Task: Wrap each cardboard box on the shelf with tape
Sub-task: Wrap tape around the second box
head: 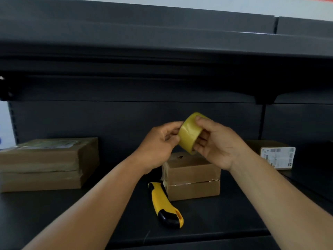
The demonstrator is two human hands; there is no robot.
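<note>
A yellow roll of tape (189,134) is held up in the air above the middle cardboard box (193,175). My right hand (219,144) grips the roll, thumb on top and fingers through its core. My left hand (159,143) pinches at the roll's left edge with curled fingers. The middle box is small and brown, with tape along its seam and left end. A larger flat cardboard box (46,164) lies at the left of the shelf. A third box with a white label (276,155) stands at the right, partly hidden by my right forearm.
A yellow and black utility knife (164,204) lies on the dark shelf (54,213) just left of the middle box. Another dark shelf (162,47) hangs overhead, and a dark back panel closes the space behind the boxes.
</note>
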